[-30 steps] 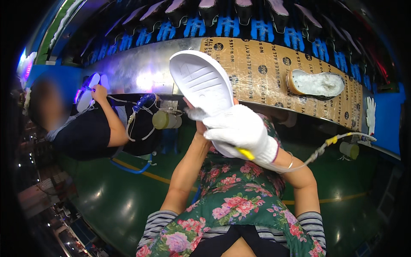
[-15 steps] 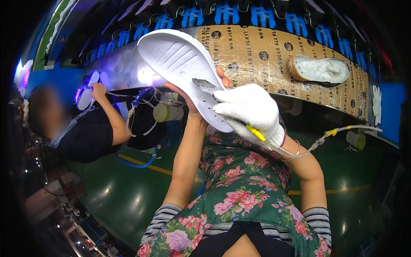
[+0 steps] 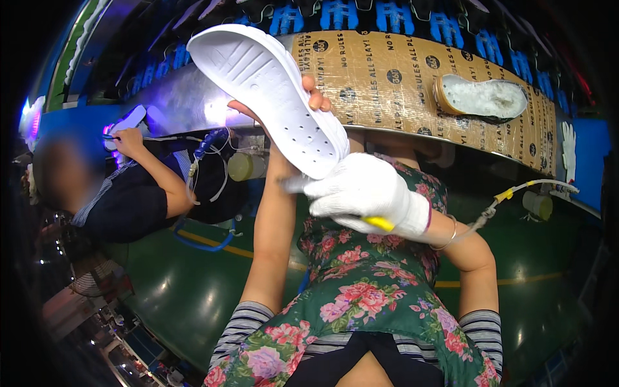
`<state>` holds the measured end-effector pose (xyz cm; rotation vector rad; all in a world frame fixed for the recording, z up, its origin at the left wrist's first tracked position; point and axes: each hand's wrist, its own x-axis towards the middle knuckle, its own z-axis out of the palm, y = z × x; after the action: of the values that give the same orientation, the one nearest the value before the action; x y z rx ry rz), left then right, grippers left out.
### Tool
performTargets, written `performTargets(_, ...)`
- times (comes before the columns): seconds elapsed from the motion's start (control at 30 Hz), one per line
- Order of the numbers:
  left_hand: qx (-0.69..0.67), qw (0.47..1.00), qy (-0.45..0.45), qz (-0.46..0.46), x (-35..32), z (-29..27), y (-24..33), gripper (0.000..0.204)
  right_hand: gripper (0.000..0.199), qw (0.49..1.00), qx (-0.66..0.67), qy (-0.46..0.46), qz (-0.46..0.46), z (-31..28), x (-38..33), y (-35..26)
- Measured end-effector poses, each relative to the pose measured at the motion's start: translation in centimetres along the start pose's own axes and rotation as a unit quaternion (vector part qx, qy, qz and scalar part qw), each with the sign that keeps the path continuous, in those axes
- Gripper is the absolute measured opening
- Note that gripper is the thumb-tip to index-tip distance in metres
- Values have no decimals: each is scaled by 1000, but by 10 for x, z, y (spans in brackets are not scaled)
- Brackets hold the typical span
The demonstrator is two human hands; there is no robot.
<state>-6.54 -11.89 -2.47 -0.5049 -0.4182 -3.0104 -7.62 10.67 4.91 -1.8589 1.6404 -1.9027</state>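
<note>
My bare left hand (image 3: 316, 98) grips a white shoe sole (image 3: 264, 90) from beneath, fingers curled over its right edge. The sole is tilted above the bench, its grooved, hole-dotted inside facing me, with the narrower end towards me. Just below that end is my right hand (image 3: 361, 193), in a white knitted glove. It is closed around a brush (image 3: 295, 185) with a yellow part showing under the palm. The brush tip is grey and smeared by motion, off the sole's surface. A clear tube runs from the hand to the right.
Printed brown cardboard (image 3: 367, 71) covers the bench. On it stands another sole (image 3: 483, 97) holding whitish, grey-stained stuff. A white glove (image 3: 568, 151) hangs at the right. Blue clamps (image 3: 394, 16) line the back. A co-worker (image 3: 138, 187) handles soles at the left.
The brush has moved off the inside of the sole, down past its near end, along with my right hand. My left hand has shifted the sole slightly left and up.
</note>
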Motion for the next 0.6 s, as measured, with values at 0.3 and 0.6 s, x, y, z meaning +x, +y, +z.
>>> performTargets(0.3, -2, 977, -194, -91, 46, 3, 10, 134, 26, 990, -143, -17, 2, 2, -1, -6)
performTargets(0.6, 15, 971, -135, -195, 53, 11, 0, 126, 31, 986, -165, -12, 19, -7, -9, 5)
